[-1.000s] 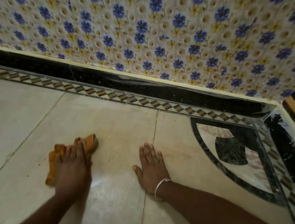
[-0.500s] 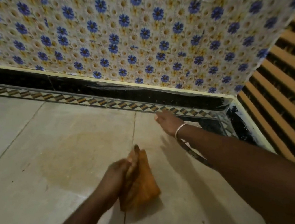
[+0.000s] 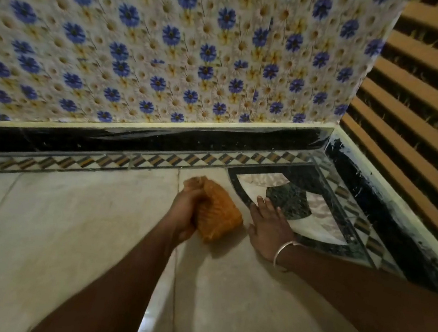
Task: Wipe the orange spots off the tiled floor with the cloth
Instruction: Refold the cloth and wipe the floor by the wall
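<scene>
Head view shows the left hand (image 3: 184,213) with its grip clamped on a bunched orange woven cloth (image 3: 218,212), fingers and thumb curled round the near-left side while the rest of the wad bulges out to the right of the grip and rests on the pale marble-look tiled floor (image 3: 62,228). The cloth looks light, soft and limp. It should crumple to any shape, slide easily over the polished tile and shed its folds if held loosely, so a full-handed hold around the bunched middle, as now, seems the surest place to take it. Pressing down through the palm would likely do more than dragging by a corner. Just right of the grip the right hand (image 3: 268,227), wearing a thin silver bangle (image 3: 283,252), lies flat with straight fingers, tips reaching the dark curved inlaid corner panel (image 3: 289,201). Just beyond the grip runs the diamond-patterned border strip (image 3: 128,161). No distinct orange spot can be made out beside the cloth.

Half a second earlier the right hand was lifted and reaching toward that border; now it is planted as a prop. The cloth has travelled forward and sits closer to the strip, and the yellowish patch then visible to its left no longer shows clearly.
</scene>
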`<state>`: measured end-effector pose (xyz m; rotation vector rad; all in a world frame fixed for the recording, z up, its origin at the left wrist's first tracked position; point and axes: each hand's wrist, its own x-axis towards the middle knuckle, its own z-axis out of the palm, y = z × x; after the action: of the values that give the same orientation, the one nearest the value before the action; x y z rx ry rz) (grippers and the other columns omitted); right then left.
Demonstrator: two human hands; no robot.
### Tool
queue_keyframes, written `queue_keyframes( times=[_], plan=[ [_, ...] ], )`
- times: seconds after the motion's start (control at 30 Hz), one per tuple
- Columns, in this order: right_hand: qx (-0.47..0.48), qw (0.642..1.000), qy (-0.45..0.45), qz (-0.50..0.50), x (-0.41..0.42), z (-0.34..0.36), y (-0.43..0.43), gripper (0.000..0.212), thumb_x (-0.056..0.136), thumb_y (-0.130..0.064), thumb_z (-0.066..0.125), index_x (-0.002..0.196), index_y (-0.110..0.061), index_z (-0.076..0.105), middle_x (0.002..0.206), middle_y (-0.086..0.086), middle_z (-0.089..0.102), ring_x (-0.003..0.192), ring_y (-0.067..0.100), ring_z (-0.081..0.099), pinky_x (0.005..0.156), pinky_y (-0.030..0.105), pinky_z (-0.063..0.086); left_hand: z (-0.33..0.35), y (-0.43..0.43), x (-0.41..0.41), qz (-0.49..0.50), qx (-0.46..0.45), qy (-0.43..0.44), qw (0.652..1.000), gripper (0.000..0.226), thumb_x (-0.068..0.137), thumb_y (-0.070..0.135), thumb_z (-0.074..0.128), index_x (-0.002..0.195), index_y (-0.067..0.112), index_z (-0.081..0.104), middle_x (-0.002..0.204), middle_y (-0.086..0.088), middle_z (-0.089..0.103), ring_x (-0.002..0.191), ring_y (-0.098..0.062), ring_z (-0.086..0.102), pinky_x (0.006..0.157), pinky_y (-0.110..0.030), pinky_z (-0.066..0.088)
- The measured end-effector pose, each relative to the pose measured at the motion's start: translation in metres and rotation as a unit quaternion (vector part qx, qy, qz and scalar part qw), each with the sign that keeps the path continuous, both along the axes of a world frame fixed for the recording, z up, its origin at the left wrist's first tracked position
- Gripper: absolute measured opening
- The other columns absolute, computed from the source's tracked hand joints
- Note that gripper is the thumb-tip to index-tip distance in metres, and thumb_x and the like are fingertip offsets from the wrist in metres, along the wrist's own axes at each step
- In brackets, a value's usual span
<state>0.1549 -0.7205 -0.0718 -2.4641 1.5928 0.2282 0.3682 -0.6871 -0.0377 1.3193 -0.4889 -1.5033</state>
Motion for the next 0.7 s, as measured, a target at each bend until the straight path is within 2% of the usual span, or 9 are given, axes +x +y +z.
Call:
queue_keyframes(
  times=[0.07,0.1,0.17,0.23,0.3,0.37,0.43,0.53,0.7],
  plan=[
    [-0.049,0.998,-0.037,0.000,0.011,-0.012,0.004,0.063,0.105,-0.039,0.021,0.160,-0.012,0.007,0.168,0.009,-0.004,0.155,0.024,-0.006,0.126,0.043,-0.001,-0.009,-0.029,0.009,0.030,-0.002,-0.066,0.997,0.060,0.092,0.043,0.072,0.142,0.015,0.052,0.137,-0.018,0.064,0.117,-0.035,0.068,0.093,-0.049,0.058],
    [-0.060,0.997,-0.047,-0.003,0.014,-0.021,0.002,0.065,0.103,-0.041,0.017,0.160,-0.012,0.006,0.168,0.009,-0.003,0.155,0.024,-0.006,0.125,0.043,-0.002,-0.019,-0.041,0.012,0.068,0.019,-0.171,0.983,0.077,0.088,0.052,0.075,0.149,0.014,0.046,0.147,-0.019,0.058,0.126,-0.037,0.062,0.103,-0.051,0.053],
    [-0.086,0.994,-0.069,-0.016,0.022,-0.035,-0.004,0.070,0.098,-0.045,0.009,0.160,-0.013,0.005,0.168,0.009,-0.003,0.155,0.023,-0.007,0.125,0.044,-0.002,-0.037,-0.051,0.018,0.126,0.026,-0.444,0.887,0.081,0.096,0.052,0.065,0.159,0.010,0.034,0.160,-0.019,0.042,0.144,-0.039,0.044,0.118,-0.049,0.036],
    [-0.100,0.991,-0.078,-0.035,0.026,-0.050,-0.013,0.071,0.099,-0.047,0.011,0.160,-0.012,0.007,0.168,0.008,-0.002,0.155,0.023,-0.006,0.125,0.046,0.000,-0.054,-0.050,0.013,0.015,-0.060,-0.623,0.780,0.068,0.106,0.050,0.047,0.162,0.017,0.028,0.169,-0.015,0.028,0.155,-0.034,0.027,0.125,-0.052,0.023],
    [-0.103,0.991,-0.075,-0.045,0.028,-0.064,-0.021,0.071,0.100,-0.048,0.014,0.160,-0.012,0.010,0.168,0.009,0.002,0.155,0.023,-0.003,0.125,0.047,0.001,-0.074,-0.054,0.000,-0.190,-0.118,-0.704,0.674,0.065,0.108,0.056,0.027,0.166,0.031,0.013,0.175,-0.006,0.001,0.161,-0.027,0.000,0.127,-0.058,0.004],
    [-0.109,0.990,-0.071,-0.046,0.028,-0.076,-0.025,0.072,0.099,-0.050,0.014,0.160,-0.011,0.012,0.168,0.010,0.006,0.155,0.023,0.001,0.125,0.048,0.002,-0.094,-0.070,-0.009,-0.275,-0.120,-0.738,0.605,0.065,0.107,0.061,0.015,0.165,0.037,0.002,0.174,0.000,-0.013,0.160,-0.023,-0.014,0.125,-0.062,-0.007],
    [-0.113,0.990,-0.078,-0.044,0.026,-0.080,-0.026,0.073,0.100,-0.051,0.013,0.160,-0.011,0.013,0.168,0.010,0.007,0.155,0.023,0.003,0.125,0.048,0.002,-0.097,-0.100,-0.004,-0.266,-0.111,-0.745,0.601,0.066,0.105,0.064,0.012,0.165,0.038,0.003,0.174,0.000,-0.011,0.161,-0.023,-0.012,0.125,-0.064,-0.006],
    [-0.100,0.991,-0.077,-0.035,0.024,-0.081,-0.025,0.072,0.100,-0.052,0.012,0.160,-0.011,0.009,0.168,0.009,0.003,0.155,0.023,-0.001,0.125,0.047,0.000,-0.097,-0.126,0.027,-0.225,-0.034,-0.734,0.639,0.069,0.104,0.066,0.013,0.166,0.037,0.004,0.175,-0.005,-0.006,0.161,-0.029,-0.006,0.125,-0.065,-0.006],
    [-0.086,0.992,-0.077,-0.042,0.022,-0.079,-0.025,0.075,0.098,-0.055,0.004,0.160,-0.013,0.008,0.169,0.007,0.002,0.155,0.021,-0.003,0.125,0.046,-0.001,-0.104,-0.052,0.027,-0.103,0.027,-0.743,0.661,0.072,0.103,0.061,0.011,0.166,0.028,0.013,0.174,-0.016,0.006,0.161,-0.035,0.004,0.123,-0.069,-0.002]
  ],
)
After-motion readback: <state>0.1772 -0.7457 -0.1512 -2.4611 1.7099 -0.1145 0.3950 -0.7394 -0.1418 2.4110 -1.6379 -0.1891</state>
